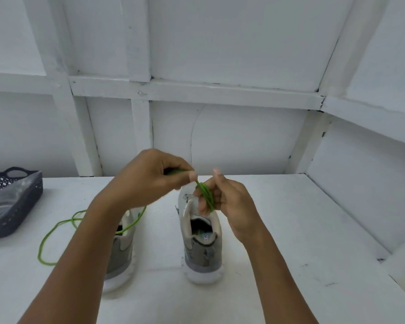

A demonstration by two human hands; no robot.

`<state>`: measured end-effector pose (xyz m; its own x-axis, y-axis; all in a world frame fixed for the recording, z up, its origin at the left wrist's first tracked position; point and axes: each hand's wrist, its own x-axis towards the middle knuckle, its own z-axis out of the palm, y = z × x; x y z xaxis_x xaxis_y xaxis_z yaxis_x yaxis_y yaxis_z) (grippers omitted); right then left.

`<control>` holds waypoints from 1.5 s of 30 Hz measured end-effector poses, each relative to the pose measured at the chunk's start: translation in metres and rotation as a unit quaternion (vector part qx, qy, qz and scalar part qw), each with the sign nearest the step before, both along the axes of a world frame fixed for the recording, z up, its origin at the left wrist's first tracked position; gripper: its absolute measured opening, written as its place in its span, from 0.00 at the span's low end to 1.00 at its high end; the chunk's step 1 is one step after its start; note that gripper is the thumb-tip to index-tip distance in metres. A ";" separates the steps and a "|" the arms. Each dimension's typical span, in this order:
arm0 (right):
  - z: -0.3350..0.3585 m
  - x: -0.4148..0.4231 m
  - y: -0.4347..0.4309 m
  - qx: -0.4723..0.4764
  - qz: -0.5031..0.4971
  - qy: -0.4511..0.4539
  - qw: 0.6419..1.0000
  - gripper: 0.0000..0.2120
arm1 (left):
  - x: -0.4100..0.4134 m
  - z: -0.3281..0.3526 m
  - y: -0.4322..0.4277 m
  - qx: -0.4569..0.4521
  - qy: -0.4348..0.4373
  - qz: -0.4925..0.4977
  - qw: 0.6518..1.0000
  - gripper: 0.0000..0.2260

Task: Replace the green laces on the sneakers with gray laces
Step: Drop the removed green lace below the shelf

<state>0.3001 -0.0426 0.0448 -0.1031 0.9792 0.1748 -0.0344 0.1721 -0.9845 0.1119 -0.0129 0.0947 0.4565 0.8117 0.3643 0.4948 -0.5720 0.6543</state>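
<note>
Thin bright-green lace (207, 194) looped, seemingly coiled round right hand (228, 203).

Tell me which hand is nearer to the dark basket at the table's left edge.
Left. The left hand is right of the basket, by the left sneaker; the right hand is farther right, over the right sneaker. Both hold the green lace.
</note>
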 end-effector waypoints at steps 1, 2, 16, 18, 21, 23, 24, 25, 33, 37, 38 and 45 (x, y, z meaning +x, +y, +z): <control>0.000 0.009 -0.003 -0.008 0.015 0.012 1.000 0.26 | 0.007 -0.004 0.003 0.003 -0.018 0.017 1.000 0.03; 0.001 0.016 -0.004 -0.021 0.033 0.029 0.999 0.25 | 0.014 -0.009 0.006 0.003 -0.033 0.032 0.999 0.03; -0.034 0.107 -0.044 -0.046 -0.079 0.067 0.994 0.24 | 0.122 -0.042 -0.046 -0.044 0.180 -0.122 0.975 0.07; -0.034 0.113 -0.055 -0.044 -0.073 -0.014 0.996 0.27 | 0.124 -0.028 -0.048 -0.032 0.141 -0.115 0.983 0.07; -0.030 0.120 -0.066 -0.052 -0.038 0.014 0.998 0.29 | 0.130 -0.021 -0.039 -0.014 0.062 -0.066 0.996 0.03; -0.028 0.128 -0.068 -0.069 -0.029 0.107 0.991 0.29 | 0.137 -0.028 -0.032 -0.001 0.023 -0.019 1.000 0.02; -0.027 0.133 -0.069 -0.082 -0.025 0.177 0.980 0.29 | 0.142 -0.033 -0.030 0.006 0.018 0.000 1.000 0.03; -0.027 0.137 -0.069 -0.090 -0.025 0.249 0.964 0.28 | 0.146 -0.041 -0.030 0.010 0.021 0.011 1.000 0.04; -0.043 0.157 -0.077 -0.033 -0.077 0.317 0.945 0.24 | 0.180 -0.068 -0.075 0.026 0.256 -0.123 0.959 0.11; -0.052 0.162 -0.099 -0.035 -0.136 0.013 0.990 0.26 | 0.180 -0.042 -0.093 0.007 0.218 -0.155 0.964 0.07; -0.054 0.162 -0.106 -0.037 -0.125 -0.020 0.991 0.27 | 0.180 -0.037 -0.093 0.003 0.195 -0.150 0.969 0.05; -0.057 0.176 -0.133 -0.072 -0.068 0.162 0.982 0.30 | 0.186 -0.056 -0.077 0.006 0.024 -0.031 0.999 0.03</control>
<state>0.4762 -0.1759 -0.0118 0.0695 0.9969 0.0356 -0.3366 0.0570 -0.9399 0.2978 -0.0895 0.0385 0.5224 0.7772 0.3509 0.4885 -0.6100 0.6239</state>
